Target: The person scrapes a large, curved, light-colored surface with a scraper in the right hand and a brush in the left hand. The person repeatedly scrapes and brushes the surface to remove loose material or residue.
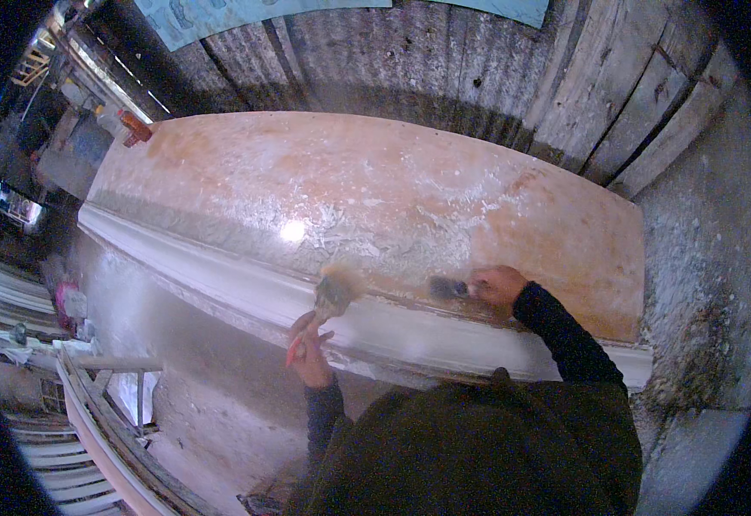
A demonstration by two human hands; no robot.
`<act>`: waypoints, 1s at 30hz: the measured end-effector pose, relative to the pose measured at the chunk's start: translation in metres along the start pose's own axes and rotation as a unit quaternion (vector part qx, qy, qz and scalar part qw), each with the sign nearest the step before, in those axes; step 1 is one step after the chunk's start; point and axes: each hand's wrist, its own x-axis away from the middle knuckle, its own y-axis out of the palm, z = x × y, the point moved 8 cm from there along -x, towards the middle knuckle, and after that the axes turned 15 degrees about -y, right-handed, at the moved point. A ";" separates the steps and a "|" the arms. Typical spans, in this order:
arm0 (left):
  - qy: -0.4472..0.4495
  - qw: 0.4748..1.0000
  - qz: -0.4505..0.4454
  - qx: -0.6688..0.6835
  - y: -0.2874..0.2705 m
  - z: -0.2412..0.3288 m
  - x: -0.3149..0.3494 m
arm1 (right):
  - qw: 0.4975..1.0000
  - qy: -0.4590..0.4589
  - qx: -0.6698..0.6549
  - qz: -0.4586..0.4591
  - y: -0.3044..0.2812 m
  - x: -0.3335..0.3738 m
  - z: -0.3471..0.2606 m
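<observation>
My left hand (311,351) is closed round the red handle of a brush (337,291), whose wide, pale, bushy bristles point up over a long white moulding (410,334). My right hand (499,285) grips a smaller dark tool (449,287) that looks like a short brush; its blurred head lies at the table's near edge, just beyond the moulding. The long tan table (556,249) is spotted with white, and grey-white wet-looking smears (367,236) spread across its middle and along the near side.
A reddish-orange bottle-like object (134,127) lies at the table's far left corner. Behind stands a corrugated wall (375,64), with wooden planks (642,95) at the right. White slats (66,464) and a wooden frame (104,430) are at the lower left.
</observation>
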 end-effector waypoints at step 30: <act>0.054 0.993 0.105 0.032 -0.048 0.008 0.007 | 0.997 -0.016 -0.050 0.063 0.001 -0.141 -0.077</act>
